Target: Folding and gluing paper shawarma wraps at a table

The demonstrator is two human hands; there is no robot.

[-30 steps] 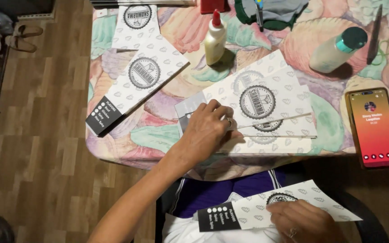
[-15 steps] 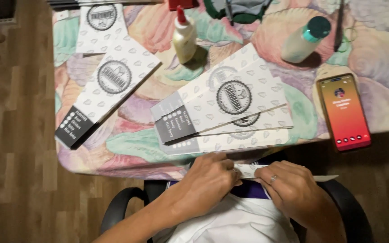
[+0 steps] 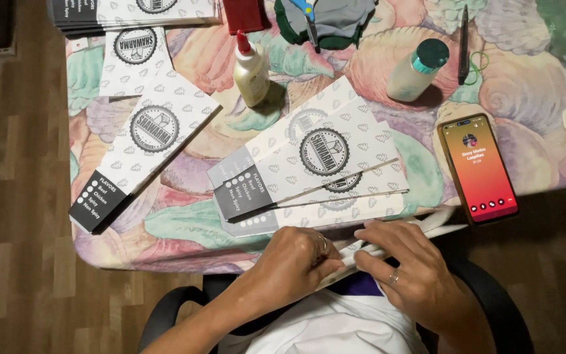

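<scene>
Left hand (image 3: 299, 262): fingers curled, pinching the near end of a folded white paper sleeve (image 3: 406, 237) held over the lap, just below the table edge (image 3: 165, 259). Right hand (image 3: 409, 278): laid flat on the same sleeve, fingers pressing along its fold, ring on one finger. The two hands met at the fingertips, both closed on the sleeve.

On the table, just above the hands: a fanned stack of printed sleeves (image 3: 316, 164), white with round black emblems and dark ends. To its left, a single sleeve (image 3: 144, 154) lay apart, angled. Behind: glue bottle (image 3: 250, 72) with red tip, upright; a pale bottle with teal cap (image 3: 417, 69); a pen (image 3: 464, 42). At right, a phone (image 3: 479, 168), screen lit red. Far edge: a further pile of sleeves (image 3: 132, 12).
</scene>
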